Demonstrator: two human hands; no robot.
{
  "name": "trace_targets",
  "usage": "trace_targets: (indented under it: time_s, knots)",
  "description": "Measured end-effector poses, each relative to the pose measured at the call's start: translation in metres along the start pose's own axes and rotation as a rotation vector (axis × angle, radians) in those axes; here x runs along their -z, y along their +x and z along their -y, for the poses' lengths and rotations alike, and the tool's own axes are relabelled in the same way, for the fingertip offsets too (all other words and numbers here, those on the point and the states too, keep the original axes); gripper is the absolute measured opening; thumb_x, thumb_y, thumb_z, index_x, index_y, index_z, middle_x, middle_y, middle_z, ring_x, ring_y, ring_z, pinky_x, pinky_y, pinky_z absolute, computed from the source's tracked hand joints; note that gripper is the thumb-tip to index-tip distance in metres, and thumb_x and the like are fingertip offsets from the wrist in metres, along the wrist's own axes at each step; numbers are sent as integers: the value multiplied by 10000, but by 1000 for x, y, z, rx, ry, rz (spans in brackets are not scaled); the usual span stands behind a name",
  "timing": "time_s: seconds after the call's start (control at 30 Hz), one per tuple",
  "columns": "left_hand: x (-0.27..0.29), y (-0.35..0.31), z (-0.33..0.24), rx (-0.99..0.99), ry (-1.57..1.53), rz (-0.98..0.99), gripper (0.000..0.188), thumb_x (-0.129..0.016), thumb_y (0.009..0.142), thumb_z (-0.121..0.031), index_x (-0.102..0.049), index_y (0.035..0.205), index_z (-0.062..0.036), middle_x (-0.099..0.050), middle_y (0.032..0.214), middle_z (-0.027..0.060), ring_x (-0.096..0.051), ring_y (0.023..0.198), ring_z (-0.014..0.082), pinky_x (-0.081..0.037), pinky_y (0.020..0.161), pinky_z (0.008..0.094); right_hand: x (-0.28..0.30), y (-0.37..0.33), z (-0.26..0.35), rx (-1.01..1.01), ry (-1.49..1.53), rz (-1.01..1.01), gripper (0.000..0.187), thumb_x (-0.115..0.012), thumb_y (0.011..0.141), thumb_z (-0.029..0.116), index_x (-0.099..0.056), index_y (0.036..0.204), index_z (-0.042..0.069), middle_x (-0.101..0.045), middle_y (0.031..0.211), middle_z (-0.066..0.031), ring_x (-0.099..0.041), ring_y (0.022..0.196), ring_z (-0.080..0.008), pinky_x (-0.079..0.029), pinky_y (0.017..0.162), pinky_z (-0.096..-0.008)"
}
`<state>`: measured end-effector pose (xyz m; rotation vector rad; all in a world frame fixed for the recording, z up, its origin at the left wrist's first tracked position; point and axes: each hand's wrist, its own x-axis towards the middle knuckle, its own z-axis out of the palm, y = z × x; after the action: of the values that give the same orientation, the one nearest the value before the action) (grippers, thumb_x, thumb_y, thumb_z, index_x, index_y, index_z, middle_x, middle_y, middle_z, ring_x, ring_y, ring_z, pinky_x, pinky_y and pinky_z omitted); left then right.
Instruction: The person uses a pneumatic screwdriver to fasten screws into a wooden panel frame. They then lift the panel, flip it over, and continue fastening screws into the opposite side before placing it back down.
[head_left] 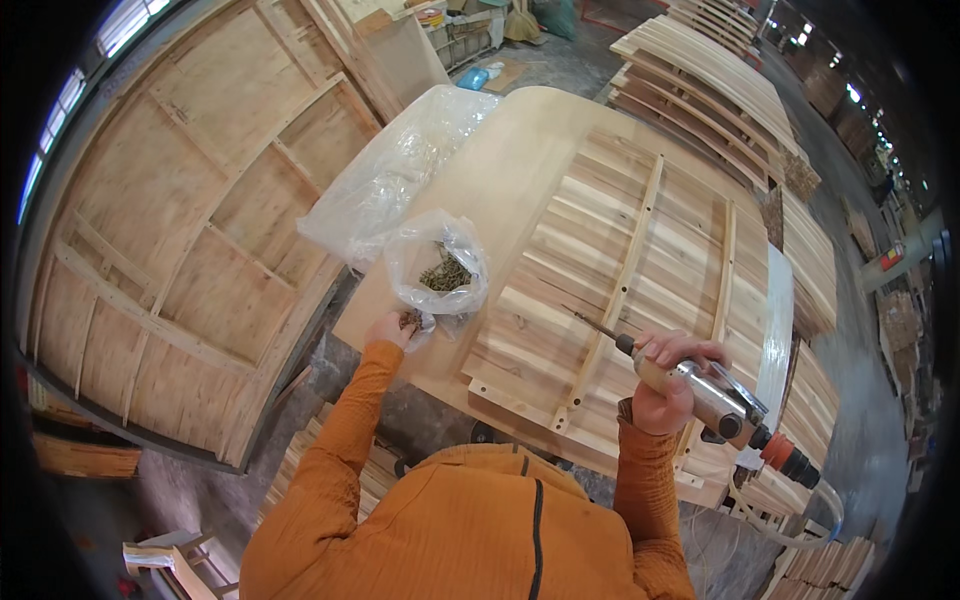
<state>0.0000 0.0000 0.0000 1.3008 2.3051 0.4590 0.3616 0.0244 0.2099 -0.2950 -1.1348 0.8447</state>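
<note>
My right hand (664, 385) grips a silver air screwdriver (724, 401), its long thin bit pointing up and left over a slatted wooden panel (545, 290). Behind the tool, a red and black fitting joins a clear hose. My left hand (388, 330) is curled at a clump of small brown screws (410, 319) beside a little clear bag; its fingertips are partly hidden. Just beyond it stands an open plastic bag (402, 262) with a heap of brassy screws (446, 274) inside. Two battens with dark holes cross the panel.
Under the slatted panel lies a smooth wooden board (530, 130). A large clear plastic sack (400, 165) rests on its left side. Big framed plywood panels (190, 230) lean at left. Stacked slatted panels (700, 75) stand behind and at right. The hose (833, 510) loops down at right.
</note>
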Motion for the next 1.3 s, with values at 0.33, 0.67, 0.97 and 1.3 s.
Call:
trace_targets:
  time_s: [0.33,0.67,0.97,1.3]
  knots:
    - [-1,17,18,-209,-12,-47,229,-584,721,-223,-638,868,-57,-630,812,140,-601,767,295,-466,701,379,-1,-7,12,66,-104,-46,399,-598,727,151,-356,1025,40,-490,718,-106,-505,657,-202,-473,643,-402]
    - [-4,17,31,-94,-426,-142,168,-669,676,-145,-583,728,-10,-604,656,80,-562,596,156,-455,572,284,16,-21,27,32,-155,-21,382,-569,722,148,-360,1028,53,-480,719,-89,-502,678,-206,-467,636,-413]
    - [-9,2,14,8,-1073,-86,79,-619,779,-104,-549,787,-70,-615,697,48,-488,518,74,-371,425,213,30,-27,34,-4,-135,29,373,-566,734,130,-360,1037,58,-486,727,-89,-503,696,-204,-467,647,-409]
    - [-71,-89,-150,173,-1438,520,106,-575,818,-53,-515,905,-53,-602,796,90,-393,423,40,-267,334,178,37,-31,42,-46,-92,44,379,-598,736,137,-369,1027,58,-506,735,-93,-514,696,-211,-470,667,-410]
